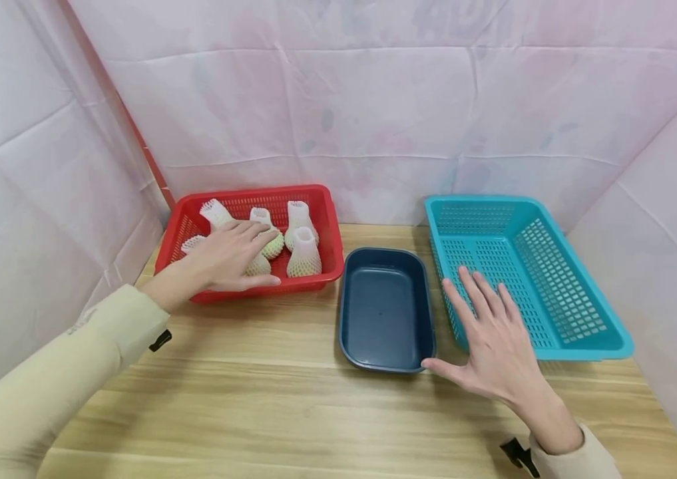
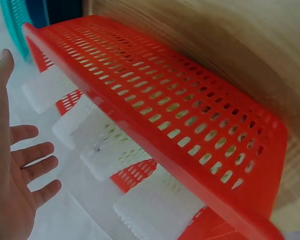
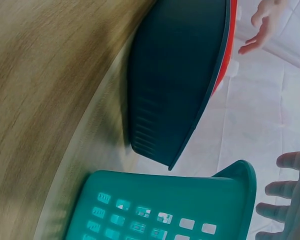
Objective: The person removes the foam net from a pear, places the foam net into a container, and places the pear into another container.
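Note:
Over the red basket my left hand is held with fingers extended, and in the left wrist view it is apart from the basket's rim. Inside that basket are several pale green, rounded things in white foam net sleeves, one of them a wrapped piece at the right end; my hand hides part of the others. My right hand hovers, fingers spread, above the near left side of the teal basket. Its thumb overlaps the near right corner of the dark blue tub in the head view. Neither hand holds anything.
All three containers stand on a wood-grain table, the tub between the two baskets. The tub and teal basket show nothing inside. A pale printed cloth hangs close behind, and white cloth walls flank both sides.

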`<move>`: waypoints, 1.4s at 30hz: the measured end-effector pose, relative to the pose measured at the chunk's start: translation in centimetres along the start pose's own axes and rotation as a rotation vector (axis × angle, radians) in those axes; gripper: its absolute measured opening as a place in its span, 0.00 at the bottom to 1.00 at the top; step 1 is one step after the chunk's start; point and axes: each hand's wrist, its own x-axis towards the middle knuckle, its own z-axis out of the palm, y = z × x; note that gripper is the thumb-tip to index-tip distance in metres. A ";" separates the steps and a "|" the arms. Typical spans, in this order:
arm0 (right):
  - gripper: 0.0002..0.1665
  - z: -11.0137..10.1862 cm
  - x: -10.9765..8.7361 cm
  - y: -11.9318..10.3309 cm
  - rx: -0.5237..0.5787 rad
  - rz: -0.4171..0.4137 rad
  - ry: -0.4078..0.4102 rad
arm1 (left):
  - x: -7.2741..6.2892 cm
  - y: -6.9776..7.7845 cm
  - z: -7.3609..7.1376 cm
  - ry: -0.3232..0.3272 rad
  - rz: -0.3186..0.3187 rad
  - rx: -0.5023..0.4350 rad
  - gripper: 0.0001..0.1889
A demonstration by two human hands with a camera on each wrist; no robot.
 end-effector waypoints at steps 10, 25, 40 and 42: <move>0.72 0.2 -0.3 -0.1 0.013 0.001 -0.008 | 2.8 0.1 0.7 -0.146 0.030 0.053 0.48; 0.73 0.6 -0.3 -0.2 -0.011 0.013 -0.003 | 5.7 0.2 1.8 -0.208 0.121 0.225 0.42; 0.73 1.0 -0.3 -0.1 -0.011 0.007 -0.013 | 8.1 1.2 3.0 -0.311 0.168 0.290 0.42; 0.73 1.0 -0.2 0.0 -0.007 0.008 -0.015 | 8.4 1.3 3.1 -0.324 0.172 0.299 0.44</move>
